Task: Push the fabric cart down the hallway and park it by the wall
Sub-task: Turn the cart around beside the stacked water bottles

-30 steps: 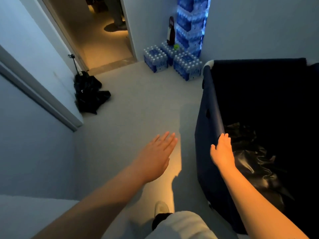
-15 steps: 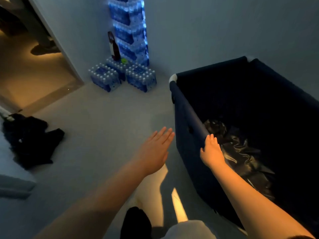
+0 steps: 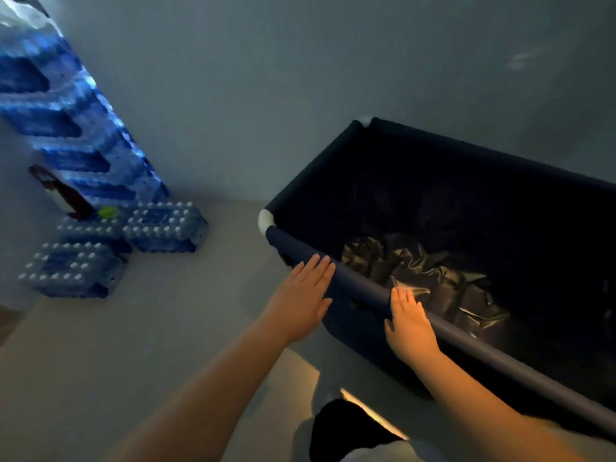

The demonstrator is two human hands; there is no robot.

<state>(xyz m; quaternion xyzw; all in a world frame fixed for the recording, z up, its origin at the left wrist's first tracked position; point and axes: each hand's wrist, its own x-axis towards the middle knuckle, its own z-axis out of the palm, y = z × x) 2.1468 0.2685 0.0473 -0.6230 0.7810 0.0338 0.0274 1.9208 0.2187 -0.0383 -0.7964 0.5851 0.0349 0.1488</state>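
Note:
The dark navy fabric cart (image 3: 336,328) with white corner joints fills the right side, its far side close to the grey wall (image 3: 300,78). A crumpled shiny black bag (image 3: 420,278) lies in its bottom. My right hand (image 3: 411,320) sits on the near top rail, fingers laid over it and thumb on the outer side. My left hand (image 3: 300,295) is flat with fingers straight and together, its fingertips just reaching the same rail nearer the white corner.
Shrink-wrapped packs of water bottles (image 3: 160,231) lie on the pale floor at the left, in front of a tall stack of packs (image 3: 66,111). A dark bottle (image 3: 63,191) stands among them. My dark shoe (image 3: 343,428) is at the bottom.
The view swung right, so the doorway and the black heap on the floor left the frame. The cart now lies angled along the wall. My left hand came across to its rail.

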